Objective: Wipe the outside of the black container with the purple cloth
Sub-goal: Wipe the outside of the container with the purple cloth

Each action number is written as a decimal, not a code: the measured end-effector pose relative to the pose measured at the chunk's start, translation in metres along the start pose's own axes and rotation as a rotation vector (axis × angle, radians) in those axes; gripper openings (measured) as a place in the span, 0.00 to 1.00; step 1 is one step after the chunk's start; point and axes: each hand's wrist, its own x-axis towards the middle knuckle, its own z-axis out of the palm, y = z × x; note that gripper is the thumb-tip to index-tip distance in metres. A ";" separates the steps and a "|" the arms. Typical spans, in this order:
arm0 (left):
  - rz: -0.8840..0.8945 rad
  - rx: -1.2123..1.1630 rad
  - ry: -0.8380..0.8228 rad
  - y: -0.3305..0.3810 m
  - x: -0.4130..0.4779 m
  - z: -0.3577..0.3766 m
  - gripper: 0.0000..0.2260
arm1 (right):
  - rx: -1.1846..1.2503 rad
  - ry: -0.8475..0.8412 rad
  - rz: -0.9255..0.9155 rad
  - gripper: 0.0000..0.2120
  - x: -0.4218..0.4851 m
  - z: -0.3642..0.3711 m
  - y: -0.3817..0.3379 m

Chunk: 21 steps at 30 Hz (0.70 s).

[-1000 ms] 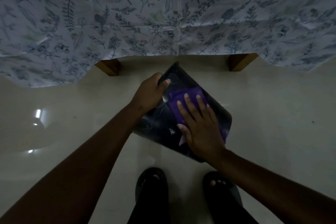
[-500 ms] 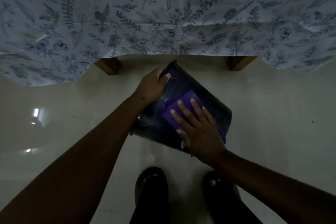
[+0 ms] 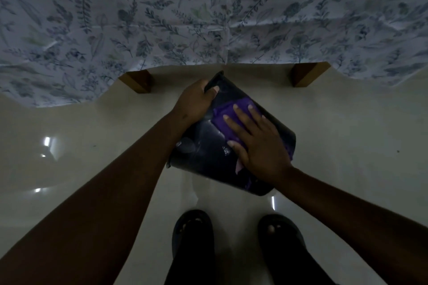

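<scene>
A black container (image 3: 203,150) is held tilted above the pale floor, one broad side facing up at me. My left hand (image 3: 194,99) grips its upper rim near the far corner. My right hand (image 3: 257,141) lies flat, fingers spread, pressing the purple cloth (image 3: 228,114) against the container's upturned side. Most of the cloth is hidden under my palm; a bit of it shows past the fingers and at the container's right edge.
A table draped in a floral cloth (image 3: 208,18) fills the top of the view, with two wooden legs (image 3: 137,82) (image 3: 305,74) on the glossy pale floor (image 3: 347,134). My feet in dark sandals (image 3: 192,233) stand just below the container.
My right hand and the purple cloth slid down toward me along the container's side, then back up toward the rim. My left hand kept its grip on the rim.
</scene>
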 end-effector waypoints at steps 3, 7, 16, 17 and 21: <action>0.005 -0.105 -0.013 0.002 -0.013 -0.004 0.14 | 0.053 0.031 0.080 0.27 0.011 -0.010 0.008; 0.050 -0.094 0.060 -0.019 -0.054 0.002 0.08 | 0.272 0.054 0.330 0.25 0.045 -0.022 0.034; 0.055 -0.114 0.071 -0.013 -0.029 0.001 0.07 | -0.134 -0.007 -0.116 0.27 -0.022 0.007 -0.004; 0.050 -0.130 0.071 -0.012 -0.028 0.000 0.07 | -0.131 -0.009 -0.082 0.27 -0.013 0.004 0.000; 0.047 -0.136 0.078 -0.011 -0.026 0.000 0.12 | 0.089 0.066 0.228 0.25 0.045 -0.017 0.013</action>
